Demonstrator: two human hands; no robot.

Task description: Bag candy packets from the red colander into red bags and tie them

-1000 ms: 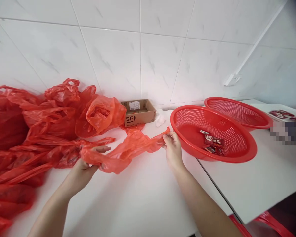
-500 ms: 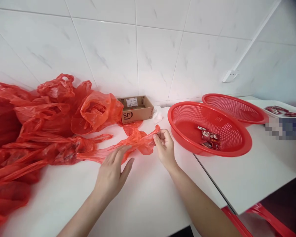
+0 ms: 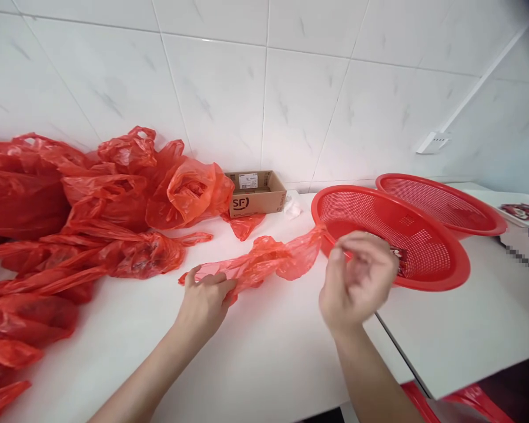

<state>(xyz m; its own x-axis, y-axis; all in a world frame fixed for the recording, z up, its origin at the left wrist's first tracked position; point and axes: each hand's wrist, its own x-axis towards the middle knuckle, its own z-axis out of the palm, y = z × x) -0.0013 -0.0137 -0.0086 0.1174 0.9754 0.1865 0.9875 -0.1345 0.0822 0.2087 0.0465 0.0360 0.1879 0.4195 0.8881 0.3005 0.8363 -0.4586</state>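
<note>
A thin, crumpled red plastic bag [image 3: 268,261] stretches across the white table between my hands. My left hand [image 3: 207,299] is closed on its left end, fingers curled over the plastic. My right hand [image 3: 359,282], blurred by motion, is raised in front of a red plastic basket [image 3: 441,276]. Its fingers are curled, with thumb and forefinger close together; whether anything is between them is hidden. The bag's right end lies just left of these fingertips, over the basket rim. Dark red packets [image 3: 399,258] inside the basket are partly covered by my right hand.
Several red plastic bags [image 3: 127,200] are heaped along the left, some with contents. By the wall stand an open SF cardboard box [image 3: 260,202] and crumpled white plastic [image 3: 292,207]. A second red basket [image 3: 480,220] sits behind the first. A gap [image 3: 394,341] separates two tabletops.
My right hand has moved right and nearer the camera, toward the basket. My left hand has closed on the bag, which has shifted right and spread out. The view has turned slightly left.
</note>
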